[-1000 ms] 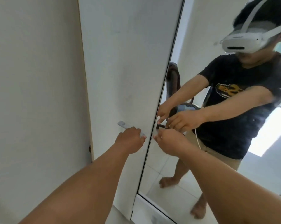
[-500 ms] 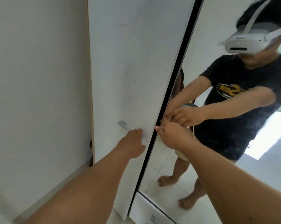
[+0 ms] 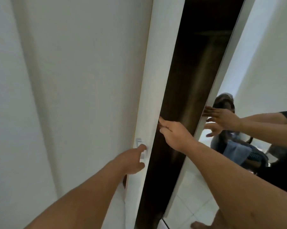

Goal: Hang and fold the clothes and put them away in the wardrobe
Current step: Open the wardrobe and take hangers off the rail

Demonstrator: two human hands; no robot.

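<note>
Far left: plain wall (image 3: pixel 57 96), nothing on it.

White door (image 3: pixel 149 80) next, swung out on its left-side hinge so mostly its free edge faces the camera; long axis vertical, leaning a bit in this wide view. Handle (image 3: pixel 140 148) is a small metal bar near that edge, low.

Left hand (image 3: pixel 133 161) is at the handle, fingers curled round it. The far side of the grip is hidden, but it reads as a hold.

Gap (image 3: pixel 185 96) between the doors shows the wardrobe interior: dark, tall, narrow. Can't make out a rail, shelves or clothes in there.

Right hand (image 3: pixel 174 134) is higher than the left one and further in, fingers straight and together, tips touching the white door's inner edge. Holding nothing.

Mirror door (image 3: pixel 263 55) on the right, also vertical, angled away. It reflects the person's arms and a heap of blue cloth (image 3: pixel 238 152) behind, likely the clothes to put away, so they lie behind the hands, not in front.

Judgement: the opening is straight ahead between both hands; next move is widening it, the left pulling on the handle, the right pushing the edge.

No brand, label or readable text anywhere.
</note>
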